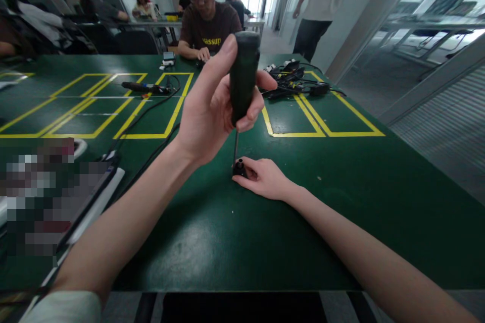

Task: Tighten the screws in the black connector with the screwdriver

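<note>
My left hand is raised over the table, its fingers wrapped round the thick dark handle of a screwdriver. The thin shaft points down, and its tip meets a small black part with a short metal-rimmed post on top. On the tabletop, my right hand pinches that part between thumb and fingers. The exact spot where the tip touches is too small to make out.
The green table carries yellow tape outlines. A bundle of black cables lies back right, a dark corded tool back left, and a blurred-out device near left. A person sits opposite.
</note>
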The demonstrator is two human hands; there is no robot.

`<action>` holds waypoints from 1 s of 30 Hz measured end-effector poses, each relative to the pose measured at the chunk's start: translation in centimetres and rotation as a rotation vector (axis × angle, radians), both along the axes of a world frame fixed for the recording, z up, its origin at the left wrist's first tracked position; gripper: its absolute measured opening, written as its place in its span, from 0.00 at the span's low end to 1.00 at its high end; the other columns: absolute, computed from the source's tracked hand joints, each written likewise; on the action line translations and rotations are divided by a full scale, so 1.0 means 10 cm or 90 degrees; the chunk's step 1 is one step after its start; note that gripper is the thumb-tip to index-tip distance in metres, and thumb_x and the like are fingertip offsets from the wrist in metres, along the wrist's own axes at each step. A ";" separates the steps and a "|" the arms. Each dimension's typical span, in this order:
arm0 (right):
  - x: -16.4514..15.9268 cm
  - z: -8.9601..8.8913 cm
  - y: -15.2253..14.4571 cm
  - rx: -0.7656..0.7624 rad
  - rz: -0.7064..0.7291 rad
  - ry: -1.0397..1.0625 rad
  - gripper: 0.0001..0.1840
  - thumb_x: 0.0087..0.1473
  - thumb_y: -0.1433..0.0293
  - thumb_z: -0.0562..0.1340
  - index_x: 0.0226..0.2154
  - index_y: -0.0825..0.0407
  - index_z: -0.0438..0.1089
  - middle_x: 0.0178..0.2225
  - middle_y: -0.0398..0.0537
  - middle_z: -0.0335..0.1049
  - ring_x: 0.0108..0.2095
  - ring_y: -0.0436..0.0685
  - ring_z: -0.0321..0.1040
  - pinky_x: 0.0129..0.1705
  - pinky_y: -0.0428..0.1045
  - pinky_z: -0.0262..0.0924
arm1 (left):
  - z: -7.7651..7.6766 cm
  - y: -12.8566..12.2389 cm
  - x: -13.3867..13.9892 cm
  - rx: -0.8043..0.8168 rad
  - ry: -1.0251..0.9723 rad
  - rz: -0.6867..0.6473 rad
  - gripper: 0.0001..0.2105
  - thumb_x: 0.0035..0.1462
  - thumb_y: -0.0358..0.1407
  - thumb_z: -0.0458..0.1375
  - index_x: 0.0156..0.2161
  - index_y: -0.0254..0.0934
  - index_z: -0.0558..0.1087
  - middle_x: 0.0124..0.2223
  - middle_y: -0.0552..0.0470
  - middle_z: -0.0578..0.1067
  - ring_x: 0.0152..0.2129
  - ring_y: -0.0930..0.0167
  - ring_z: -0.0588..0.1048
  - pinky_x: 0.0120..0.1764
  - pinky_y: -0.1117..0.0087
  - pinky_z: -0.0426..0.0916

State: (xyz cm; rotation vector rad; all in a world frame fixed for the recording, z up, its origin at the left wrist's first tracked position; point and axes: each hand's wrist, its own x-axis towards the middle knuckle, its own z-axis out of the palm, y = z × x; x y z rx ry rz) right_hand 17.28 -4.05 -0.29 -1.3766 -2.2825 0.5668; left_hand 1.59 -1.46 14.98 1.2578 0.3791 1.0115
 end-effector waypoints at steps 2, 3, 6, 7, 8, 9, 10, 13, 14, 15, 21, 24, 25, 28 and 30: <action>0.00 0.00 0.00 -0.001 0.000 0.003 0.16 0.64 0.58 0.64 0.32 0.50 0.64 0.20 0.36 0.62 0.21 0.49 0.58 0.29 0.46 0.45 | 0.02 0.00 0.01 -0.027 -0.002 0.008 0.31 0.67 0.61 0.47 0.31 0.33 0.71 0.19 0.55 0.64 0.13 0.79 0.63 0.20 0.77 0.58; 0.00 0.00 0.00 -0.001 0.000 0.005 0.16 0.64 0.58 0.64 0.32 0.50 0.64 0.20 0.36 0.62 0.21 0.49 0.58 0.29 0.46 0.45 | 0.02 -0.01 0.02 -0.042 -0.005 0.013 0.30 0.67 0.61 0.48 0.30 0.34 0.70 0.19 0.56 0.64 0.13 0.78 0.64 0.19 0.77 0.58; 0.00 0.00 -0.01 0.001 0.002 0.009 0.16 0.64 0.58 0.64 0.32 0.50 0.63 0.21 0.37 0.63 0.21 0.49 0.58 0.29 0.46 0.46 | 0.05 -0.02 0.05 -0.073 -0.013 0.013 0.28 0.67 0.60 0.50 0.31 0.35 0.69 0.20 0.57 0.65 0.13 0.78 0.66 0.18 0.78 0.59; 0.00 0.01 -0.01 0.001 0.003 0.009 0.16 0.64 0.58 0.64 0.32 0.50 0.63 0.21 0.37 0.63 0.21 0.49 0.58 0.29 0.46 0.46 | 0.06 -0.03 0.05 -0.080 -0.012 0.014 0.27 0.67 0.59 0.51 0.31 0.36 0.68 0.20 0.58 0.64 0.13 0.78 0.66 0.18 0.78 0.59; 0.00 0.01 0.00 0.001 0.005 0.008 0.16 0.64 0.58 0.64 0.32 0.50 0.63 0.21 0.37 0.63 0.21 0.49 0.58 0.29 0.46 0.46 | 0.06 -0.03 0.05 -0.082 -0.010 0.015 0.26 0.67 0.59 0.51 0.31 0.36 0.68 0.20 0.58 0.64 0.13 0.79 0.65 0.18 0.78 0.58; 0.00 0.01 0.00 0.001 0.005 0.006 0.16 0.64 0.58 0.64 0.32 0.50 0.63 0.21 0.37 0.63 0.21 0.49 0.58 0.29 0.46 0.46 | 0.06 -0.03 0.05 -0.081 -0.006 0.015 0.26 0.68 0.58 0.52 0.32 0.36 0.68 0.20 0.58 0.64 0.13 0.79 0.65 0.18 0.78 0.58; 0.00 0.01 0.00 0.001 0.004 0.005 0.16 0.64 0.58 0.64 0.32 0.50 0.63 0.21 0.36 0.63 0.21 0.49 0.58 0.29 0.46 0.46 | 0.06 -0.03 0.05 -0.076 -0.002 0.014 0.25 0.68 0.57 0.52 0.32 0.36 0.68 0.20 0.58 0.64 0.13 0.79 0.65 0.18 0.78 0.58; 0.00 0.00 0.00 0.003 0.001 0.005 0.16 0.64 0.58 0.64 0.32 0.50 0.64 0.20 0.36 0.62 0.21 0.49 0.58 0.29 0.46 0.45 | 0.03 -0.02 0.03 -0.034 0.003 0.006 0.23 0.69 0.53 0.52 0.31 0.35 0.68 0.21 0.57 0.65 0.14 0.79 0.65 0.19 0.77 0.59; 0.00 0.00 0.00 0.003 0.001 0.006 0.16 0.64 0.58 0.64 0.32 0.50 0.64 0.20 0.36 0.62 0.21 0.49 0.58 0.29 0.46 0.45 | 0.01 -0.02 0.03 -0.015 0.000 0.003 0.23 0.70 0.51 0.52 0.30 0.35 0.68 0.21 0.57 0.65 0.15 0.79 0.66 0.20 0.77 0.59; 0.00 0.00 0.00 0.003 0.001 0.008 0.16 0.64 0.58 0.65 0.32 0.50 0.63 0.20 0.36 0.62 0.21 0.49 0.58 0.29 0.46 0.45 | 0.00 -0.01 0.03 0.002 -0.002 -0.001 0.22 0.71 0.49 0.51 0.30 0.34 0.68 0.22 0.56 0.66 0.15 0.79 0.66 0.21 0.77 0.59; 0.00 0.00 0.00 -0.002 0.003 0.014 0.17 0.64 0.57 0.64 0.31 0.50 0.63 0.21 0.37 0.63 0.21 0.49 0.59 0.29 0.46 0.45 | -0.03 0.01 0.03 0.053 0.027 0.023 0.21 0.72 0.44 0.50 0.27 0.35 0.63 0.20 0.58 0.62 0.11 0.82 0.60 0.19 0.80 0.51; 0.00 0.00 0.00 -0.005 0.006 0.011 0.17 0.64 0.57 0.64 0.32 0.50 0.63 0.21 0.37 0.63 0.22 0.49 0.59 0.29 0.46 0.45 | -0.01 0.00 0.01 0.058 0.016 0.003 0.20 0.73 0.44 0.47 0.31 0.36 0.67 0.19 0.57 0.63 0.12 0.81 0.58 0.19 0.79 0.49; 0.00 0.00 0.00 -0.004 0.006 0.011 0.16 0.64 0.57 0.64 0.32 0.50 0.63 0.21 0.37 0.63 0.22 0.49 0.59 0.29 0.46 0.45 | -0.01 0.00 0.00 0.061 0.011 0.000 0.20 0.73 0.45 0.45 0.33 0.35 0.68 0.19 0.57 0.64 0.12 0.80 0.59 0.19 0.78 0.50; 0.00 -0.01 0.00 0.001 0.005 0.010 0.16 0.64 0.57 0.64 0.32 0.50 0.63 0.21 0.37 0.63 0.21 0.49 0.59 0.29 0.46 0.44 | -0.03 0.01 0.00 0.065 0.011 0.007 0.25 0.74 0.50 0.41 0.37 0.35 0.72 0.21 0.54 0.66 0.14 0.79 0.62 0.20 0.77 0.53; 0.00 0.00 0.00 0.000 0.004 0.007 0.16 0.64 0.58 0.64 0.32 0.50 0.63 0.21 0.37 0.62 0.21 0.49 0.58 0.29 0.46 0.44 | -0.06 0.02 0.03 0.069 0.001 0.030 0.25 0.74 0.50 0.41 0.37 0.36 0.72 0.21 0.55 0.66 0.14 0.79 0.62 0.21 0.77 0.54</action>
